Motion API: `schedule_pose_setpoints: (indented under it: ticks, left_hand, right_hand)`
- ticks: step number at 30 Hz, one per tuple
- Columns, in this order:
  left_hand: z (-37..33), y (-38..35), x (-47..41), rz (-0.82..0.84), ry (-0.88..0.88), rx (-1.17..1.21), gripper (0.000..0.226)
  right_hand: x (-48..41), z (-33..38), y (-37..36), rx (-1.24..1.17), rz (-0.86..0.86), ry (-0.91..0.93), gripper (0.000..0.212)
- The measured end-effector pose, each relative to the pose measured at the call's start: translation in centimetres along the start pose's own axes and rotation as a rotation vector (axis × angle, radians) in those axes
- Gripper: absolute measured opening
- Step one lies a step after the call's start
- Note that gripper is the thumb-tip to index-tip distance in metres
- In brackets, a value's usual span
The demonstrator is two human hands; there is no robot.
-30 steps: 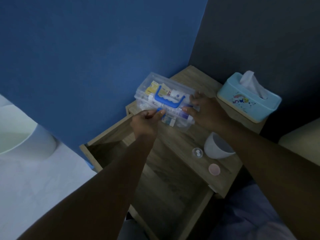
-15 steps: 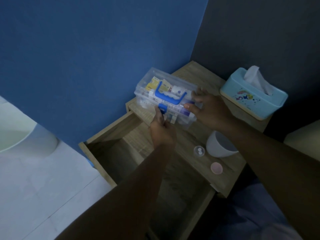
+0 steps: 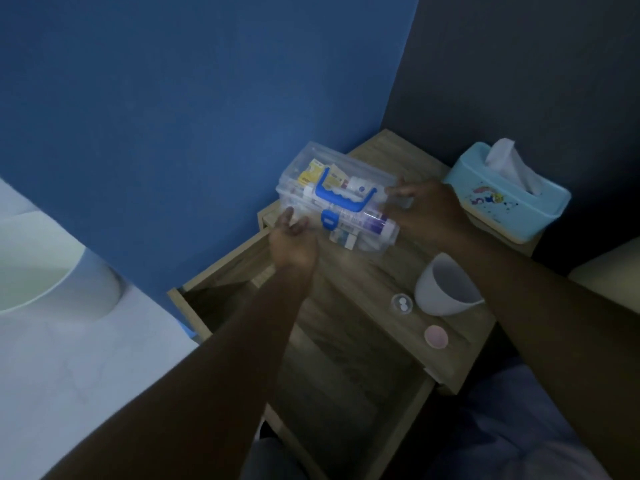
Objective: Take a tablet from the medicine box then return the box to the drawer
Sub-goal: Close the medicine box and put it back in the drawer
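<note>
A clear plastic medicine box (image 3: 349,188) with a blue handle and blue front latch rests on the wooden bedside table (image 3: 367,271), its lid down. My right hand (image 3: 427,209) grips the box's right end. My left hand (image 3: 292,239) is at the box's front left corner, fingers curled and parted, touching or just short of it. A small clear cap (image 3: 401,303) with two white tablets lies on the table near a white cup (image 3: 445,289). The open drawer (image 3: 311,375) lies below my arms, wooden and dim inside.
A light blue tissue box (image 3: 498,199) stands at the table's back right. A small pink lid (image 3: 435,337) lies near the table's front edge. Blue wall stands to the left, dark wall behind. White bedding and a white basin-like shape sit at far left.
My left hand moved from the blue latch at the box's front to its front left corner. My right hand stayed on the right end. The view shifted slightly.
</note>
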State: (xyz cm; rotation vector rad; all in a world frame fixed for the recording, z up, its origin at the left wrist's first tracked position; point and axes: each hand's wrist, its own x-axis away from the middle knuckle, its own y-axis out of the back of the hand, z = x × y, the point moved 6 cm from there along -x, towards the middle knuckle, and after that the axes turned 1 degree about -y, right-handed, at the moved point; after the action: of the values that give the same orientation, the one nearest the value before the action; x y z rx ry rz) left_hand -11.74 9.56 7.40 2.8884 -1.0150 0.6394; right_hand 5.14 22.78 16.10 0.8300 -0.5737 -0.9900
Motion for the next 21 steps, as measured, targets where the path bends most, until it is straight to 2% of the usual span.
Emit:
schedule_pose_setpoints:
  ticks: [2, 4, 7, 9, 12, 15, 19, 21]
  left_hand:
    - [-1.2, 1.4, -1.8, -0.131, -0.009, 0.003, 0.04]
    - [-3.4, 2.0, -3.3, -0.191, -0.125, -0.091, 0.038]
    - [-5.8, 1.4, -5.3, -0.134, -0.247, -0.207, 0.049]
    - [-6.2, 0.9, -6.5, -0.056, -0.251, -0.294, 0.049]
    - [-6.4, 0.4, -7.5, 0.068, -0.219, -0.413, 0.034]
    - [-6.6, 0.7, -7.1, 0.084, -0.233, -0.452, 0.021]
    - [-7.4, 2.1, -5.4, 0.041, -0.219, -0.49, 0.04]
    - [-8.4, 3.1, -4.4, 0.022, -0.222, -0.501, 0.042]
  right_hand:
    - [-0.5, -0.7, 0.8, -0.106, -0.161, -0.064, 0.041]
    - [-1.0, -1.6, 0.9, -0.202, -0.227, -0.187, 0.054]
    - [-1.5, -2.7, -0.7, -0.331, -0.048, -0.432, 0.077]
    - [-1.8, -3.0, -1.7, -0.485, 0.03, -0.498, 0.07]
    - [-1.7, -3.0, -2.2, -0.623, 0.053, -0.509, 0.053]
    - [-1.0, -2.7, -1.9, -0.76, 0.047, -0.523, 0.047]
    - [1.0, -2.2, -1.5, -0.839, 0.001, -0.541, 0.053]
    - [2.4, -1.6, -1.3, -0.895, -0.026, -0.526, 0.051]
